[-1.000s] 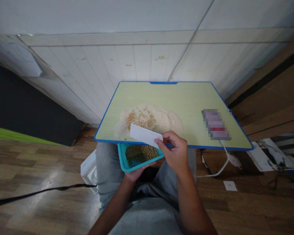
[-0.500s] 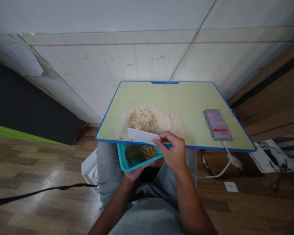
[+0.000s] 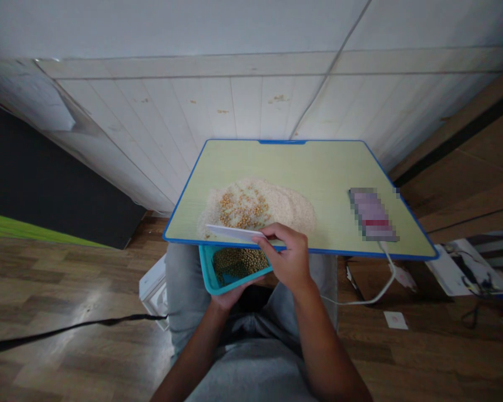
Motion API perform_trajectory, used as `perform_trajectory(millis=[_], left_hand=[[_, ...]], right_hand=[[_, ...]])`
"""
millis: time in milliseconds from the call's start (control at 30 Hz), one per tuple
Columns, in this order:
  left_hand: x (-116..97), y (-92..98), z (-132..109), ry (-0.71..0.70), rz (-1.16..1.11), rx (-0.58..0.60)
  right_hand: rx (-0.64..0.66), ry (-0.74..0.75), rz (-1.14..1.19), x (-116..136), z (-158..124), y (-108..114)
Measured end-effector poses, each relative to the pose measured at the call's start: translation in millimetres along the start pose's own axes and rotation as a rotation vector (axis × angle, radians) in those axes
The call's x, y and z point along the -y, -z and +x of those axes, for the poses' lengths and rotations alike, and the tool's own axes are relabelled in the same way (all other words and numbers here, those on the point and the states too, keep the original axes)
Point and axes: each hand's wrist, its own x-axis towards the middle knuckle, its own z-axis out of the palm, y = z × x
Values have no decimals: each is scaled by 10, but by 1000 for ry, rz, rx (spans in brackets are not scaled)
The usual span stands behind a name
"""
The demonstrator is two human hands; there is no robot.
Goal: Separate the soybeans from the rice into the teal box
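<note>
My right hand is closed on a white card, pinching its right end at the near edge of the small green table. The card lies nearly flat against the front of a heap of white rice mixed with yellow beans. Just below the table's edge, my left hand grips a teal tray from underneath. The tray is partly filled with yellow-green beans.
A phone lies on the table's right side, with a white cable hanging off the front edge. White panelled wall stands behind the table. A white box and a black cord are on the wooden floor to the left.
My right hand has moved a little left and lowered the card from a raised tilt to nearly flat at the heap's front. The tray stays held in place.
</note>
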Motion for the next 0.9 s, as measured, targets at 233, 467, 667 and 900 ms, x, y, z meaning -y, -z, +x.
perform_trajectory(millis=[233,467,667,900], left_hand=[[-40,23,-10,-7,-9,-19],[-62,107,26,11,-42,38],[-76,160,48,14,-35,83],[-74,205,59,-1,-21,68]], right_hand=[[14,72,5,-43,86,-146],[-29,81,-35,-34,89,-153],[-6,90,-32,-11,87,-152],[20,91,-4,-17,86,-205]])
